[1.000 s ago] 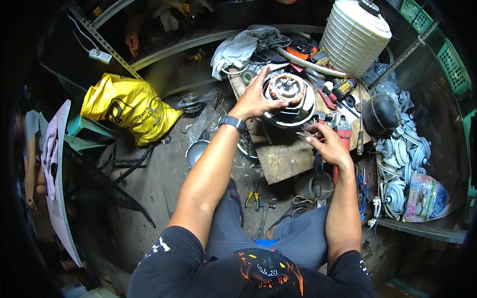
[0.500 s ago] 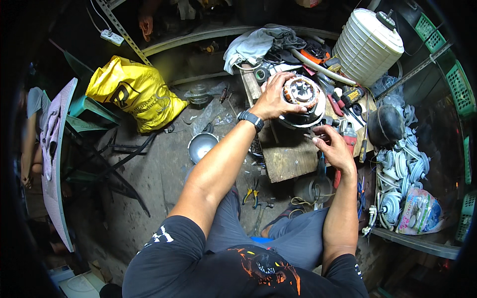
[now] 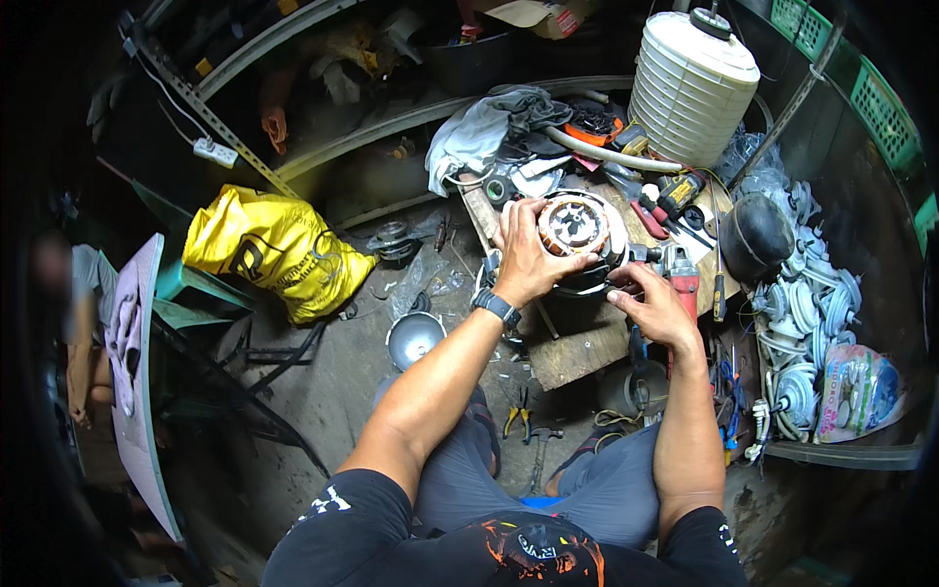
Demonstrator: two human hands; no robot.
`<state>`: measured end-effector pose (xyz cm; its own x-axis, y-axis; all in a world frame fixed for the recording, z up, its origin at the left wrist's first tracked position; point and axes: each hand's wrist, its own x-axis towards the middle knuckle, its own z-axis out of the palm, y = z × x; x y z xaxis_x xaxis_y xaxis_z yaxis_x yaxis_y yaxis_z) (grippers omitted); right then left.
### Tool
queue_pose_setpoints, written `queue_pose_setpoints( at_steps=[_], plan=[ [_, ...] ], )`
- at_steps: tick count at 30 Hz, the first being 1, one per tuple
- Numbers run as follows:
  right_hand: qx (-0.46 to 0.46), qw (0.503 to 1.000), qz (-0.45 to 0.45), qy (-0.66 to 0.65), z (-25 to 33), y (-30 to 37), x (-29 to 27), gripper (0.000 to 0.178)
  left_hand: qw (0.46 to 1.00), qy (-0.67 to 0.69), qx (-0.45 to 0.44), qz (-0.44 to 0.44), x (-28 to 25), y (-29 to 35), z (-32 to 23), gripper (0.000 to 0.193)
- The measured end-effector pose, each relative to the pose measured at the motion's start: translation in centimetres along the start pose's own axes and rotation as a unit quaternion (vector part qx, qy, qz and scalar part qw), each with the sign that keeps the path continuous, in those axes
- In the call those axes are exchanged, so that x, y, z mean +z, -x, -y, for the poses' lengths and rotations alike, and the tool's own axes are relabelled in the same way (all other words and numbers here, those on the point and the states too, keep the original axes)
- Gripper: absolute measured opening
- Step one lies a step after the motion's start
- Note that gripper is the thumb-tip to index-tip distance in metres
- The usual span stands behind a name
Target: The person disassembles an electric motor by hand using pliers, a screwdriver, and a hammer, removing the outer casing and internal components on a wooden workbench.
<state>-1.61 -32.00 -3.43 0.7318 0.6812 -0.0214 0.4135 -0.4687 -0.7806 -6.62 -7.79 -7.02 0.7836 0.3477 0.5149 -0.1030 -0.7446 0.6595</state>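
Note:
A round electric motor stator (image 3: 577, 227) with copper windings and a white casing sits on a low wooden bench (image 3: 577, 352). My left hand (image 3: 523, 259), with a dark watch on the wrist, is spread over the stator's left side and grips it. My right hand (image 3: 650, 305) is at the stator's lower right edge, its fingers pinched against the dark rim; whether it holds a small tool or part is hidden.
A red-handled tool (image 3: 683, 279) and screwdrivers (image 3: 675, 196) lie right of the stator. A white ribbed container (image 3: 693, 88) stands behind, a grey cloth (image 3: 479, 132) to its left. A yellow bag (image 3: 274, 249), a metal bowl (image 3: 415, 338), pliers (image 3: 516, 421) and fan parts (image 3: 807, 323) lie around.
My view has shifted, so the bench sits nearer the middle. My left hand stays on the stator. My right hand has moved up to the stator's lower right rim.

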Motion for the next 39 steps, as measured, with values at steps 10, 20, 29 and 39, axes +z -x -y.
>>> queue_pose_setpoints(
  at_steps=[10,20,29,39],
  plan=[
    [-0.010,1.000,-0.005,0.000,-1.4,0.4,-0.2,0.030,0.987,0.042,0.018,0.155,-4.9,-2.3,1.9,0.092],
    [-0.015,1.000,-0.008,0.016,-1.7,-0.1,-0.2,0.032,0.985,0.121,-0.019,0.118,-5.5,-1.8,1.9,0.027],
    [-0.014,1.000,-0.008,0.001,-1.6,-0.1,-0.4,0.032,0.982,0.139,-0.048,0.121,-5.5,-1.6,2.2,0.022],
    [-0.011,1.000,-0.011,-0.002,-2.2,-0.1,-0.5,0.032,0.989,0.102,-0.001,0.103,-5.2,-2.0,2.7,0.018]
  ],
)
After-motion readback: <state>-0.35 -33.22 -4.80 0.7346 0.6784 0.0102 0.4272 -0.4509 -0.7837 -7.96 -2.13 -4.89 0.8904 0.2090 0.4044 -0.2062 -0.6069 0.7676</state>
